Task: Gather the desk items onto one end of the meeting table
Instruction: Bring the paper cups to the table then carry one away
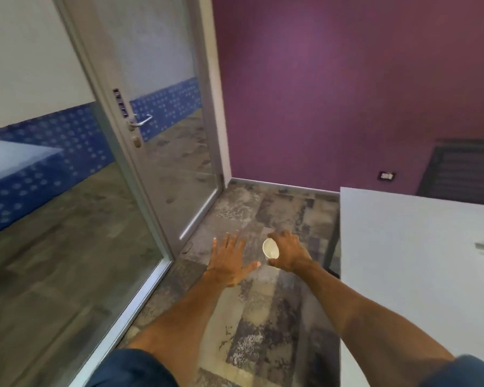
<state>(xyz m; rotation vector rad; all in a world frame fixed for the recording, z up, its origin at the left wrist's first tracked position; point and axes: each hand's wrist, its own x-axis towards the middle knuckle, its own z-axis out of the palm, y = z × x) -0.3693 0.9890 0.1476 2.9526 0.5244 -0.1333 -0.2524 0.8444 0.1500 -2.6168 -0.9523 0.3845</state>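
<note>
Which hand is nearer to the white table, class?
Right. The right hand, gripping a white cup, hangs over the carpet just beside the white table; the open left hand is farther off, beyond the cup.

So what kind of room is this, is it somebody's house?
Probably not a house. It looks like an office meeting room: a glass door with a metal handle, patterned carpet tiles, and a plain white table. The right hand holds a small white cup.
</note>
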